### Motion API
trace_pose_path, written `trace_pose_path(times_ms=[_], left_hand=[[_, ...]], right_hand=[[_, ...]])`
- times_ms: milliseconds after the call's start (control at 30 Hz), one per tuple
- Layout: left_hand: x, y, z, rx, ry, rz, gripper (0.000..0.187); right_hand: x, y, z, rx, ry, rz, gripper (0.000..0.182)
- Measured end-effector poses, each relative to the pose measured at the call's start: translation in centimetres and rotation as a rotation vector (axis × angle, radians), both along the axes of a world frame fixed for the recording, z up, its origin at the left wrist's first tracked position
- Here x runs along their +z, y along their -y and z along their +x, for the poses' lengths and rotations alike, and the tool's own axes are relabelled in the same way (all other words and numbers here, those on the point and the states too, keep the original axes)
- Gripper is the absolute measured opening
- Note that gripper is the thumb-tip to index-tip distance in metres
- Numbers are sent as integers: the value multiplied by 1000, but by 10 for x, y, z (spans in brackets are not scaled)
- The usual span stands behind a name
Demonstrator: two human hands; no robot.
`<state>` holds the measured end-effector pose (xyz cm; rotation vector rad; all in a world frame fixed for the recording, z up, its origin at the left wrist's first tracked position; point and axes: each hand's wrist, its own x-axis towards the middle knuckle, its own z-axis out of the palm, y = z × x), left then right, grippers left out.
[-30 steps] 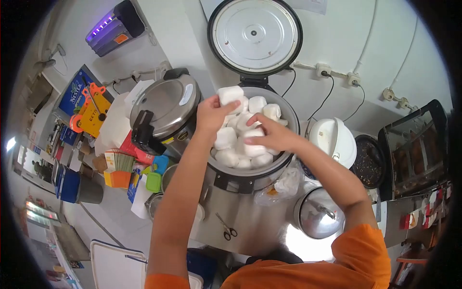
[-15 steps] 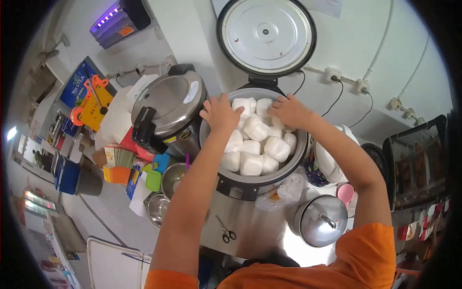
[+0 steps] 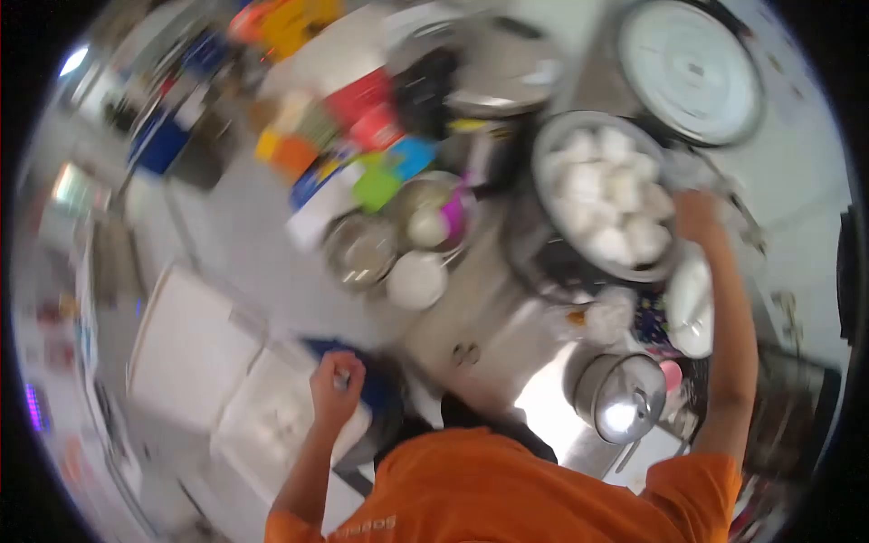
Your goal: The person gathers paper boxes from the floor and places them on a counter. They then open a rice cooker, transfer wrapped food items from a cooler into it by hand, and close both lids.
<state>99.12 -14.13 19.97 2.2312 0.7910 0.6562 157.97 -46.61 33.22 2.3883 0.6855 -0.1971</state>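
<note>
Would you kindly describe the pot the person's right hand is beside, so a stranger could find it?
Start at the round open lid at upper right. Just below it sits the large cooker pot, with the right hand at its rim. Unlike the nearby bowls, it is heaped with white wrapped bundles.

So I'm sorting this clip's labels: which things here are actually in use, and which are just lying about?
In use:
- big cooker pot with white packets
- right hand at its rim
- left hand low, over a white box

Lying about:
- lidded steel pot
- scissors
- steel bowls

Everything is looking smeared and blurry, edges are bending round and going black, and light is glaring off the pot lid (image 3: 623, 412).
</note>
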Motion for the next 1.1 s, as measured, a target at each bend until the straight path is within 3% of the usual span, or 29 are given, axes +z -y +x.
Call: trace_pose_path(times_ms=[33, 67, 100, 133, 167, 233, 300, 333, 367, 433, 500, 533, 633, 700, 733, 767, 833, 900, 967, 1033, 1100], left_hand=[[-8, -6, -35, 75, 21, 43, 15], [-22, -12, -72, 205, -18, 30, 14], [-35, -18, -107, 323, -40, 1, 13], [-50, -21, -141, 435, -56, -27, 14], [-71, -27, -174, 527, -136, -85, 15], [-119, -36, -232, 540, -290, -284, 19], [-165, -42, -270, 519, -398, -391, 20], [-183, -47, -277, 346, -548, -310, 25], [-203, -52, -282, 167, -693, -228, 30], [-249, -72, -285, 81, -855, -70, 38], [-305, -98, -301, 13, -757, 501, 43], [-305, -118, -309, 21, -753, 494, 43], [-293, -137, -317, -382, -1079, 595, 43], [-292, -144, -304, -386, -1357, 350, 37], [-302, -146, -302, -382, -1449, 270, 35], [-312, -140, -307, -239, -1237, 205, 34], [-299, -136, -319, -113, -1025, 146, 32], [-275, -135, -330, -365, -948, 592, 24], [-313, -130, -340, -375, -796, 649, 21], [-320, -135, -335, -359, -636, 721, 18], [-316, -131, -324, -294, -739, 285, 22]], right_hand=[[33, -23, -44, 48, 52, 78, 40], [8, 12, -20, 425, 171, 403, 47], [27, -12, -47, 393, -1, 623, 55], [44, -47, -101, 347, -263, 930, 51], [66, -93, -175, 294, -345, 889, 51], [62, -151, -306, 460, -777, 1093, 36], [12, -212, -412, 725, -1365, 1023, 36], [-6, -249, -469, 721, -1580, 842, 38], [-59, -276, -518, 716, -1687, 762, 40], [-145, -314, -612, 699, -1605, 655, 36], [-228, -342, -670, 1051, -1250, 314, 36], [-258, -357, -694, 1017, -1244, 162, 37], [-314, -376, -750, 887, -1246, -138, 38], [-337, -385, -776, 825, -1233, -252, 38], [-348, -385, -787, 781, -1083, -368, 49], [-358, -385, -797, 731, -933, -476, 62], [-384, -377, -806, 731, -932, -494, 66], [-394, -374, -808, 723, -937, -513, 71], [-382, -375, -812, 736, -1107, -364, 79], [-379, -383, -821, 787, -1161, -376, 82], [-385, -386, -829, 828, -1216, -394, 85]])
